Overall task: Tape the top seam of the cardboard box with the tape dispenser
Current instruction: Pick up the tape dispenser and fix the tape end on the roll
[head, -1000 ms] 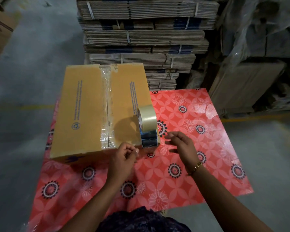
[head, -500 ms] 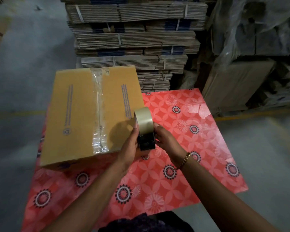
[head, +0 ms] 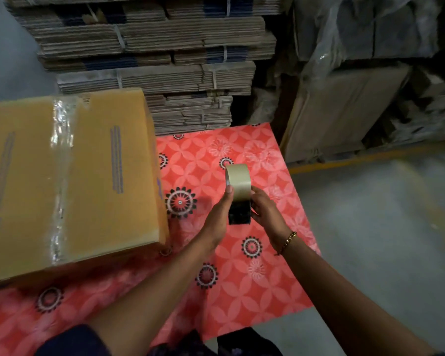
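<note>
A closed yellow-brown cardboard box [head: 108,176] stands at the left of the red patterned table [head: 254,291]. A shiny clear strip of tape [head: 59,176] runs along its top seam from the far edge to the near edge. To the right of the box, over the table, the tape dispenser [head: 239,194] is held upright, a pale tape roll above a dark body. My left hand [head: 220,214] grips its left side and my right hand [head: 265,214] grips its right side. The dispenser is clear of the box.
Tied bundles of flattened cartons [head: 152,55] are stacked high just behind the table. Plastic-wrapped cartons [head: 370,73] stand at the back right. Grey concrete floor [head: 383,240] with a yellow line lies to the right.
Both hands took hold of the dispenser, which stood on the box's near right corner, and carried it right, off the box. The view swung right, so the box now sits further left.
</note>
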`<state>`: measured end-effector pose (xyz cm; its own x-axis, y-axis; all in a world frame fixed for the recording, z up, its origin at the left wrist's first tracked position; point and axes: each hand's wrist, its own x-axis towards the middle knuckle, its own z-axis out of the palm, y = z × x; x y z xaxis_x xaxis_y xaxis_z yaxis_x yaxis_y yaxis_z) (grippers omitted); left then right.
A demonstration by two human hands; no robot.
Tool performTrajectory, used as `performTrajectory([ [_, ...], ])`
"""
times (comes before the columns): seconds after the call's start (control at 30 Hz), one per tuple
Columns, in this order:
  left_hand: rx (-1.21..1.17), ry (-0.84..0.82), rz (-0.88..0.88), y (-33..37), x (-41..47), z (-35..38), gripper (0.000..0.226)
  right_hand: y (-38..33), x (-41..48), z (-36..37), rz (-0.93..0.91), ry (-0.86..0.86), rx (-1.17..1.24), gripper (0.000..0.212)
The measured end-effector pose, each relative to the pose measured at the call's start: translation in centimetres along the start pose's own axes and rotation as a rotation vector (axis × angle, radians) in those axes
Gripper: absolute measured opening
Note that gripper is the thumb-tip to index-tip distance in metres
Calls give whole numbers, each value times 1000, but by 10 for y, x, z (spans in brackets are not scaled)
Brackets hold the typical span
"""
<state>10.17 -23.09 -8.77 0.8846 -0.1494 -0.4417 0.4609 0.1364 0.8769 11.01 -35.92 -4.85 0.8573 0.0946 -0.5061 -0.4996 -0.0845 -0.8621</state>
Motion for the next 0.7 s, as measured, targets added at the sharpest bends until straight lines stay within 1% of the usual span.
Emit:
performTrajectory([
  [0.07, -4, 5, -20, -7, 20, 14, 62, 8, 20, -16, 10, 6, -36, 28],
  [0.17, -60, 35, -50, -19, 46, 25, 55, 24, 52, -34, 13, 6, -84, 22],
  [0.23, -59, 58, -89, -26, 57, 26, 64, 37, 72, -41, 34, 1, -112, 23],
  [0.33, -24, 110, -111, -39, 68, 31, 83, 50, 88, -46, 72, -11, -113, 39],
  [0.43, -30, 111, -136, -49, 71, 31, 93, 48, 87, -45, 88, -4, -62, 48],
  [0.53, 33, 111, -153, -55, 71, 27, 91, 48, 88, -45, 66, -9, -101, 57],
  [0.6, 143, 133, -139, -38, 61, 25, 83, 47, 87, -48, 46, -2, -154, 68],
  [0.67, 255, 178, -122, -24, 47, 17, 81, 42, 82, -52, 34, 18, -179, 80],
  [0.7, 323, 212, -119, -18, 39, 13, 79, 40, 79, -54, 38, 21, -190, 82],
])
